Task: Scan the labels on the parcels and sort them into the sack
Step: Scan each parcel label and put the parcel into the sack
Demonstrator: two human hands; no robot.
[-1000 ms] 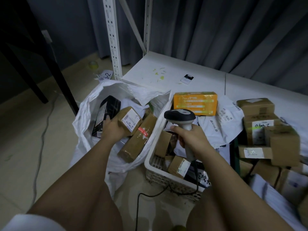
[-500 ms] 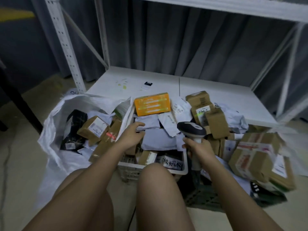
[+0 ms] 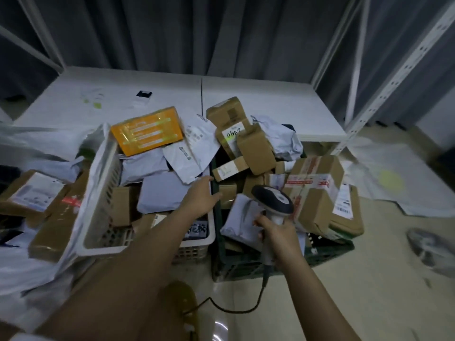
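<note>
My right hand [image 3: 278, 232] grips the handle of a grey barcode scanner [image 3: 272, 200], whose head hangs over the dark green crate [image 3: 327, 252] of brown cardboard parcels [image 3: 256, 151]. My left hand [image 3: 200, 196] is open, fingers spread, holding nothing, at the far right corner of the white basket [image 3: 98, 205]. That basket holds grey mailer bags [image 3: 162, 193], an orange box [image 3: 147, 131] and small cartons. At the left edge the white sack [image 3: 29, 267] holds a labelled brown box [image 3: 32, 193] and a long carton [image 3: 56, 230].
A low white shelf board [image 3: 258, 94] runs behind the pile, with a small black-and-white item [image 3: 142, 97] on it. White rack uprights [image 3: 398, 70] stand at the right. Flat white bags [image 3: 394, 178] and a sandal [image 3: 433, 247] lie on the floor at right. The scanner cable [image 3: 234, 308] trails across the floor.
My left hand let go of the labelled box in the sack and moved right, over the basket towards the crate. The view swung right; the scanner stayed in my right hand.
</note>
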